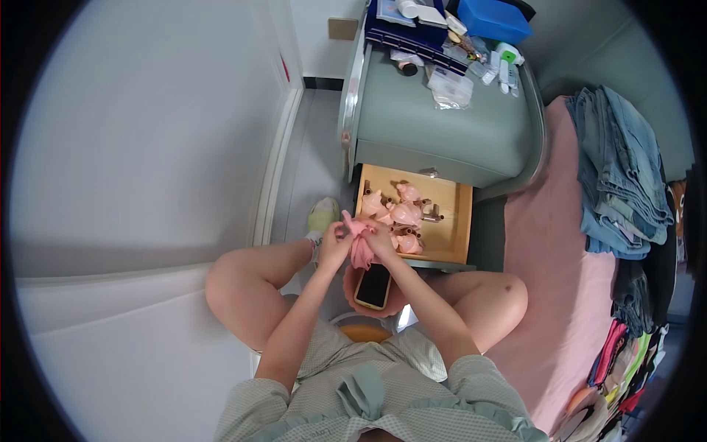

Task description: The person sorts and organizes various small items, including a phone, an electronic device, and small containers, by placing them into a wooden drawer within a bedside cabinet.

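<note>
Head view: the right hand (381, 240) has its fingers clamped on a pink cloth (361, 255), long axis running bodyward; the left hand (335, 241) meets its left side, grip unclear. Pink bundles (406, 214) lie beyond-right of the fingers, nearer the right.

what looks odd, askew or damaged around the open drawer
Nothing looks clearly spilled or broken. The phone seems oddly placed, lying over what looks like a pink scalloped-edged dish. In the open drawer, the glossy pink pieces lie jumbled, with brown tubes pointing different ways.
</note>
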Demonstrator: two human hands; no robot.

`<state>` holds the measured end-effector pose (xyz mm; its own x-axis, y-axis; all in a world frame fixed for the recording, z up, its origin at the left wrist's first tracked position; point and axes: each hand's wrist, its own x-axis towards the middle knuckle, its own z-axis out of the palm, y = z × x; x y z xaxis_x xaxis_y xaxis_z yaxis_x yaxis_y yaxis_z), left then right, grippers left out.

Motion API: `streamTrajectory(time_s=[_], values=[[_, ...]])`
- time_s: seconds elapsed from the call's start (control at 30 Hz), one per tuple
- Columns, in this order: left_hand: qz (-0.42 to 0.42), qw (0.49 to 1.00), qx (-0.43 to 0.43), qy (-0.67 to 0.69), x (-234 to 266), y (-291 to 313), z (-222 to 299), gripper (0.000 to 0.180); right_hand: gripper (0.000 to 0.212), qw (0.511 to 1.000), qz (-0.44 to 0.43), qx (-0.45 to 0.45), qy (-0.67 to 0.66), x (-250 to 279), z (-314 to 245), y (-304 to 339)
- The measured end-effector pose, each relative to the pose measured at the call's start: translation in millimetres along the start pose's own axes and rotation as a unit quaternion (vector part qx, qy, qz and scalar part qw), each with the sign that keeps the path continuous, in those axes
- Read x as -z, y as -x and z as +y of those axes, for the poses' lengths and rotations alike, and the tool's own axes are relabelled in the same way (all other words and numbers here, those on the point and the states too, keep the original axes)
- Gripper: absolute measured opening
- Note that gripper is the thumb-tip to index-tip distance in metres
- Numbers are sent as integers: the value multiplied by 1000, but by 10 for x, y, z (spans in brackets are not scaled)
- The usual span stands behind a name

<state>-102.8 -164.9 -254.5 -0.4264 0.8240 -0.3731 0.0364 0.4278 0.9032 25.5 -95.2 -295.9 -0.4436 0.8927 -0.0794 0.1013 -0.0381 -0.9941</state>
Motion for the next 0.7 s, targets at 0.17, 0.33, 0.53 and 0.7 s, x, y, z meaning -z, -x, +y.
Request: streamTrajectory(time_s=[0.17, 0.33, 0.53, 0.7], values=[[16, 992, 30, -123, -59, -42, -159, 58, 27, 988, 93, -69, 104, 90, 50, -134], [-31, 966, 30, -255, -120, 56, -217, 58, 26, 965, 199, -67, 154, 348, 37, -394], [-13, 974, 27, -223, -102, 165, -76, 39, 27, 985, 161, 4, 61, 314, -415, -549], [33, 950, -50, -307, -127, 169, -48, 33, 23, 944, 13, -18, 329, 54, -502, -555]])
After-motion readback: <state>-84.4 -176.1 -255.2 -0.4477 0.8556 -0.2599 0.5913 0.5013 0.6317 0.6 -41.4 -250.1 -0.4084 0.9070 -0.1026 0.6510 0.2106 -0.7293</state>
